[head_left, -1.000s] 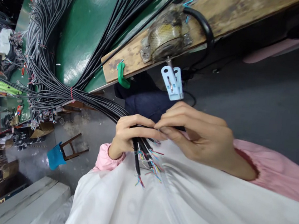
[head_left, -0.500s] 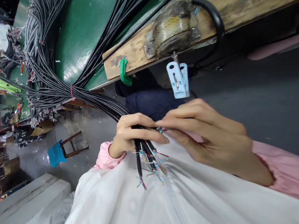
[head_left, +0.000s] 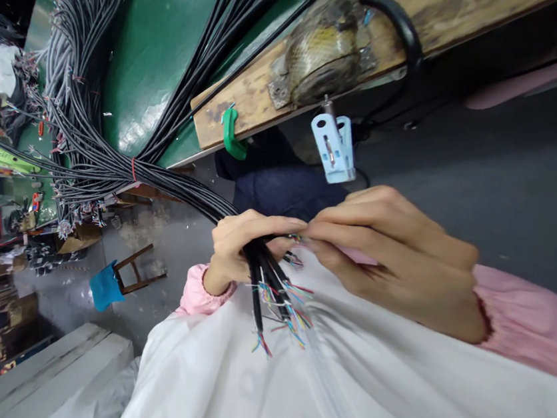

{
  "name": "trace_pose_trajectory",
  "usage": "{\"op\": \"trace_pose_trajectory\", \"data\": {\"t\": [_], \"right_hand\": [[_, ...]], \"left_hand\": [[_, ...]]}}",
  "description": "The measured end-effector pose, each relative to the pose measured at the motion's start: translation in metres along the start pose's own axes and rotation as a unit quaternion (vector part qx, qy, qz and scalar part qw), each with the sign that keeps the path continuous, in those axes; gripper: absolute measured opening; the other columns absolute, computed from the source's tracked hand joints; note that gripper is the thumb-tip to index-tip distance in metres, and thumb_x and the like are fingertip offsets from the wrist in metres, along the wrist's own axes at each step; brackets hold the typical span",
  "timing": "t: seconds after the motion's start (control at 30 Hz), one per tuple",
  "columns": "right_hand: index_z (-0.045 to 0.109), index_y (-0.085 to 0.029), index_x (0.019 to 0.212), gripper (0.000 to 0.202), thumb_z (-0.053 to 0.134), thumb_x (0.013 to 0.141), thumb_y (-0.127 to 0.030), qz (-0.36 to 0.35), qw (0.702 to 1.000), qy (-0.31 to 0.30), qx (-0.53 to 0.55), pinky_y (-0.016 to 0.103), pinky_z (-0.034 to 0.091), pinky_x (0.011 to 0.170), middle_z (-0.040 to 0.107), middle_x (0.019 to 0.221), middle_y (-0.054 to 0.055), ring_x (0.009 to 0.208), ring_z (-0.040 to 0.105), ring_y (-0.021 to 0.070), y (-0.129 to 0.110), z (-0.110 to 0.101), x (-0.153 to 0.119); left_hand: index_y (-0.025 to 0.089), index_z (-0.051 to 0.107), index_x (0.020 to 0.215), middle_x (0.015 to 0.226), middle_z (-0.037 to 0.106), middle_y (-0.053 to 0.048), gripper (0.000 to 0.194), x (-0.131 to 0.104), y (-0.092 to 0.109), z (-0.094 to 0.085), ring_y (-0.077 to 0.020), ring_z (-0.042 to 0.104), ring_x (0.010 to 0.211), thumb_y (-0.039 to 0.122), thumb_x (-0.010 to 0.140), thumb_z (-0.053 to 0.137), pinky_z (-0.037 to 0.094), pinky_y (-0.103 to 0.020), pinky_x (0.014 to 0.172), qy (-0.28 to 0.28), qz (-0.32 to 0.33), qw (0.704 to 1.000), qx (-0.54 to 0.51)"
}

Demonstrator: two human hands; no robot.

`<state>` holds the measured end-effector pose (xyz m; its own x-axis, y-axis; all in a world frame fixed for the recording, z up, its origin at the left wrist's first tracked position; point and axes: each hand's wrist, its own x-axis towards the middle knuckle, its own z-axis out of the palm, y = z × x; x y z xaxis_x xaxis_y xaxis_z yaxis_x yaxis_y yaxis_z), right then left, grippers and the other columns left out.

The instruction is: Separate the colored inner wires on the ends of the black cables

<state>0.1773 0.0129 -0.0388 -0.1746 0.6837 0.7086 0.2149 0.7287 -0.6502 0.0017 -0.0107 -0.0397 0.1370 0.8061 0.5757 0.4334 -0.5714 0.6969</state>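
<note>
My left hand is closed around a bundle of black cables, which runs from the table to my lap. Below that hand the cable ends hang down, with thin coloured wires fanning out of them. One cable end sticks out past my left fingers. My right hand pinches the coloured wires at its tip between thumb and forefinger. A red tie circles the bundle near the table edge.
Grey and black cables lie on the green table. On a wooden board sit a wrapped motor with a light-blue clip on its shaft and a green clamp. A blue stool stands on the floor.
My right hand has shifted slightly right, still pinching the wire tips. My left forefinger has straightened, and its other fingers have drawn back, uncovering more of the cable ends.
</note>
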Motion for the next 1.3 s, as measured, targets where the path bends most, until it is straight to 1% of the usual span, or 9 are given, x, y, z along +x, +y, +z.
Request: {"op": "trace_pose_trajectory", "data": {"t": [0.27,0.5,0.67,0.73,0.83,0.93,1.03,1.13,1.3], "right_hand": [[0.063,-0.029,0.094,0.017,0.067,0.091,-0.013,-0.001,0.998,0.021,-0.058,0.039,0.054,0.059,0.07,0.076,0.001,0.068,0.065,0.0195,0.0,0.005,0.001],[0.068,-0.027,0.092,0.017,0.067,0.091,-0.01,0.088,0.994,0.054,0.021,0.035,0.057,0.063,0.071,0.081,0.003,0.071,0.067,0.0182,-0.002,0.006,-0.001],[0.07,-0.025,0.096,0.014,0.064,0.094,-0.013,0.129,0.983,-0.023,0.126,0.032,0.058,0.061,0.074,0.084,0.003,0.076,0.071,0.0177,-0.003,0.007,0.002],[0.069,-0.026,0.095,0.016,0.064,0.094,-0.011,0.115,0.987,-0.014,0.114,0.031,0.056,0.059,0.072,0.081,0.002,0.073,0.069,0.017,-0.003,0.006,0.003],[0.065,-0.025,0.094,0.017,0.061,0.096,-0.009,0.067,0.997,0.002,0.031,0.034,0.055,0.063,0.069,0.081,0.003,0.072,0.064,0.0176,-0.001,0.004,0.003],[0.06,-0.025,0.094,0.015,0.055,0.1,-0.012,0.028,0.999,-0.018,-0.036,0.037,0.054,0.066,0.067,0.081,0.005,0.073,0.061,0.0193,0.003,0.002,0.002],[0.06,-0.026,0.093,0.017,0.053,0.101,-0.012,0.044,0.998,0.003,-0.043,0.035,0.053,0.066,0.066,0.08,0.004,0.072,0.061,0.0184,0.005,0.0,0.002],[0.063,-0.027,0.091,0.018,0.06,0.098,-0.01,0.095,0.995,0.032,-0.009,0.031,0.055,0.067,0.069,0.081,0.001,0.073,0.065,0.0157,0.008,-0.004,0.004],[0.066,-0.026,0.09,0.014,0.063,0.098,-0.014,0.113,0.99,-0.036,0.076,0.029,0.058,0.063,0.073,0.08,0.001,0.071,0.07,0.0153,0.012,-0.017,0.006]], "left_hand": [[0.023,0.072,0.097,0.073,0.077,0.003,0.016,0.005,0.002,0.007,-0.0088,0.062,0.051,0.039,0.097,0.069,0.048,-0.024,0.048,0.056,0.016,0.998,0.008],[0.021,0.067,0.085,0.064,0.071,0.005,0.027,0.007,0.001,0.012,-0.007,0.062,0.05,0.044,0.098,0.066,0.047,-0.02,0.046,0.078,0.017,0.997,0.006],[0.02,0.067,0.087,0.068,0.072,0.005,0.023,0.007,0.003,0.008,-0.0058,0.065,0.053,0.041,0.095,0.072,0.052,-0.017,0.051,0.067,0.02,0.997,-0.031],[0.02,0.07,0.093,0.072,0.075,0.004,0.023,0.01,0.007,0.003,-0.0064,0.066,0.055,0.043,0.095,0.071,0.053,-0.017,0.053,0.036,-0.008,0.999,-0.005],[0.019,0.073,0.112,0.084,0.079,-0.001,0.032,0.016,0.013,-0.008,-0.0101,0.071,0.066,0.047,0.097,0.067,0.057,-0.021,0.064,-0.084,-0.118,0.989,0.039],[0.018,0.076,0.096,0.085,0.08,-0.004,0.038,0.023,0.01,-0.011,-0.0132,0.073,0.07,0.055,0.095,0.066,0.058,-0.024,0.066,-0.17,-0.116,0.978,0.035],[0.017,0.075,0.079,0.071,0.075,-0.002,0.04,0.028,0.006,-0.007,-0.0118,0.068,0.061,0.055,0.092,0.07,0.054,-0.022,0.057,-0.136,-0.062,0.989,0.013],[0.017,0.074,0.077,0.064,0.072,0.0,0.034,0.028,0.007,-0.002,-0.0101,0.065,0.056,0.047,0.091,0.074,0.05,-0.022,0.052,-0.086,-0.06,0.995,0.002],[0.02,0.072,0.075,0.065,0.071,0.001,0.03,0.027,0.011,0.004,-0.0107,0.064,0.055,0.045,0.091,0.075,0.049,-0.024,0.051,-0.029,-0.049,0.998,0.008]]}}
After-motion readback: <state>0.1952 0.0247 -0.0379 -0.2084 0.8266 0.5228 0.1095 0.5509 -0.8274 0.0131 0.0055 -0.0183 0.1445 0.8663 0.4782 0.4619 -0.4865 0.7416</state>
